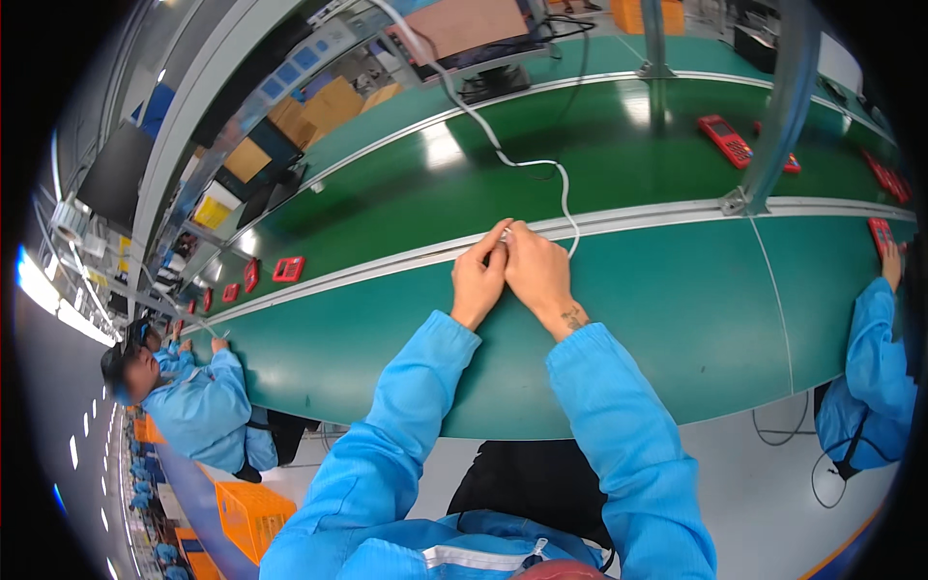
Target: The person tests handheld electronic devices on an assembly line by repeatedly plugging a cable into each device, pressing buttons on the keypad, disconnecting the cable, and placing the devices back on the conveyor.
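Note:
Both my hands meet over the near green tabletop (pixel 638 319), close to its metal rail. My left hand (pixel 479 277) is closed, with thumb and forefinger pinched at the tips. Against it my right hand (pixel 538 275) is closed too, fingers curled. A tiny whitish bit shows between the touching fingertips; most of it is hidden. A white cable (pixel 532 164) hangs from above, crosses the far green surface and bends down to the outer side of my right hand, where it passes out of sight.
Red handheld keypad devices (pixel 725 140) lie on the green belt (pixel 387 193) beyond the rail (pixel 657 215). A metal post (pixel 783 106) rises at the right. Co-workers in blue sit at left (pixel 208 406) and right (pixel 870 358). An orange crate (pixel 249 517) stands at lower left.

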Motion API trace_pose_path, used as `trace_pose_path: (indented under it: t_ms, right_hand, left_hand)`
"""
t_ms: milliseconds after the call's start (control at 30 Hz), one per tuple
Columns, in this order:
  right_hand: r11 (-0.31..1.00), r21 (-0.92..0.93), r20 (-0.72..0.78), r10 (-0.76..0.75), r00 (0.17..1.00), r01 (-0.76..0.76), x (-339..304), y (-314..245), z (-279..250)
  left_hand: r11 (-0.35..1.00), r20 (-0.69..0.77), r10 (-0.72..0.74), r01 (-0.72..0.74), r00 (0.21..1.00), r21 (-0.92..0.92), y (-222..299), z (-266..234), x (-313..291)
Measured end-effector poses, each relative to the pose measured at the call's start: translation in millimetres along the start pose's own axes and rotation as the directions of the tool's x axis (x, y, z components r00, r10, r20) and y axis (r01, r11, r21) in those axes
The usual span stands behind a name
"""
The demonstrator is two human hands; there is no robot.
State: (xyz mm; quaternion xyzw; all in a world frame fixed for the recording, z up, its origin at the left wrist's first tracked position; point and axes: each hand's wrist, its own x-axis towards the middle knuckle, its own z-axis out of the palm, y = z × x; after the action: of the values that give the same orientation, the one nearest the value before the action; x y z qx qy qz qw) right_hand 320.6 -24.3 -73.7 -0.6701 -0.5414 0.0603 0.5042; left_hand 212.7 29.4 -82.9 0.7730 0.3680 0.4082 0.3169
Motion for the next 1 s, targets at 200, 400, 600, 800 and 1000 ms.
trace_pose_path:
  t_ms: [200, 400, 600, 800, 1000]
  right_hand:
    - [0.994, -0.108, 0.075, 0.008, 0.997, 0.0, -3, -8, -13]
    - [0.982, -0.177, 0.092, -0.049, 0.995, 0.065, -4, 2, -11]
    - [0.969, -0.207, 0.083, -0.122, 0.989, 0.137, 3, 10, -15]
    - [0.972, -0.18, 0.15, -0.122, 0.981, 0.148, -3, 7, -13]
    - [0.973, -0.142, 0.179, -0.153, 0.972, 0.179, -8, 1, -10]
  left_hand:
    - [0.977, 0.019, -0.062, 0.064, 0.998, -0.201, 0, 2, -4]
    - [0.952, -0.078, 0.062, -0.082, 0.995, -0.295, 5, 5, -3]
    - [0.921, -0.077, 0.02, -0.049, 0.997, -0.387, 13, 8, 8]
    - [0.928, -0.164, -0.078, 0.011, 0.983, -0.373, 7, 11, 2]
    - [0.875, -0.142, -0.205, 0.117, 0.968, -0.469, 4, 8, -1]
